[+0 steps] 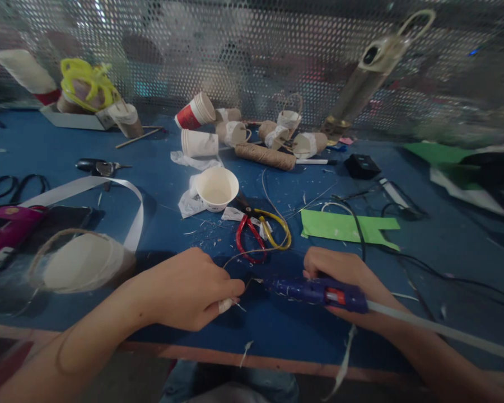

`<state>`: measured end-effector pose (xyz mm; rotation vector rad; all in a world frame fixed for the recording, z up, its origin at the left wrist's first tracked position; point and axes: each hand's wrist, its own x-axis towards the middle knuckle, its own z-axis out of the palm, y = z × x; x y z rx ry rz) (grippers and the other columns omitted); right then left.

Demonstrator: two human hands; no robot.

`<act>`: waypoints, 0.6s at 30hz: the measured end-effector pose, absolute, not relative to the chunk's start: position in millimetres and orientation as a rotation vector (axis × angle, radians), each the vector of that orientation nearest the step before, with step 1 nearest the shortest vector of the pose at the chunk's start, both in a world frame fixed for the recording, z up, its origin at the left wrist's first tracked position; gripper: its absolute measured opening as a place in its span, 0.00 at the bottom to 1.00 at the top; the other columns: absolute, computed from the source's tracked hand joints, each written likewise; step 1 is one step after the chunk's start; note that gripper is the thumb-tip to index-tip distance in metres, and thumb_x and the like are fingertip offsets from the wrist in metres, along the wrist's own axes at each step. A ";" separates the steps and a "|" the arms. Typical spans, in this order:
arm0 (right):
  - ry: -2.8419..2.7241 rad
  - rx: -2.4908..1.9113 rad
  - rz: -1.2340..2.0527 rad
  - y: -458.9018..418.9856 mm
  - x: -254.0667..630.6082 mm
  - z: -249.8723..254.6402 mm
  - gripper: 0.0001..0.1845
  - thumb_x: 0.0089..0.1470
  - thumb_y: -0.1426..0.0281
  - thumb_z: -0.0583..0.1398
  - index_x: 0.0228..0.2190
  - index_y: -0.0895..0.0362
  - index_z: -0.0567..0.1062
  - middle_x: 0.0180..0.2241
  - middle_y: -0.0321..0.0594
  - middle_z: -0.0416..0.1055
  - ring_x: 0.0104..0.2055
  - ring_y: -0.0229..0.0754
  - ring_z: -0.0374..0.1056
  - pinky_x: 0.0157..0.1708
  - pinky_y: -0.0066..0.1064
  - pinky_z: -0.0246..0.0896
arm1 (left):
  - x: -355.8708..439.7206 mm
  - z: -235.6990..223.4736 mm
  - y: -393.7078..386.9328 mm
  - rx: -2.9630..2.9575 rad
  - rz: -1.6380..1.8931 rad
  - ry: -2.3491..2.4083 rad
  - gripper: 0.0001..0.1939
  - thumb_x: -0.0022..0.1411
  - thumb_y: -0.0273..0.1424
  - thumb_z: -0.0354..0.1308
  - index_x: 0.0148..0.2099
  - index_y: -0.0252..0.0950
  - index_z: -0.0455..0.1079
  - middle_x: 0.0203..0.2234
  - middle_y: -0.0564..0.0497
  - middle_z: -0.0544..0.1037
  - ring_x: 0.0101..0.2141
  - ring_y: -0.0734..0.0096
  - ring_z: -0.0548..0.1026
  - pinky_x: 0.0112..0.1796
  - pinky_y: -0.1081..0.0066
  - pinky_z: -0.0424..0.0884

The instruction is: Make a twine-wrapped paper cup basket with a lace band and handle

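My left hand [189,288] is closed in a pinch on a thin cord [240,254], which loops back past the scissors; the part between the fingertips is hidden. My right hand [340,266] is wrapped round a blue hot glue gun [302,290], its nozzle pointing left, close to the short end of cord by my left fingertips. A white glue stick [428,322] sticks out of the gun's rear. Scissors with red and yellow handles [248,211] lie just beyond my hands. Behind them stands a white paper cup [217,193].
Twine-wrapped cups [273,134], stacked paper cups [195,111] and a twine roll [264,155] lie along the back. Green paper [340,225] and a black cable [441,268] are on the right. A pink glue gun [12,229] and a cord-edged cup [84,263] sit left.
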<state>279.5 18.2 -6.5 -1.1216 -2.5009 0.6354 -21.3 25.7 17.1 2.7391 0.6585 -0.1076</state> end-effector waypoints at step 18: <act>-2.433 -1.156 0.717 16.3 280.8 -7.1 0.11 0.44 0.77 0.55 0.26 0.53 0.56 0.25 0.32 0.62 0.25 0.36 0.58 0.26 0.28 0.47 | -22.1 18.2 24.4 2.726 -0.103 0.671 0.04 0.65 0.27 0.54 0.36 0.39 0.68 0.24 0.54 0.80 0.23 0.66 0.75 0.24 0.68 0.57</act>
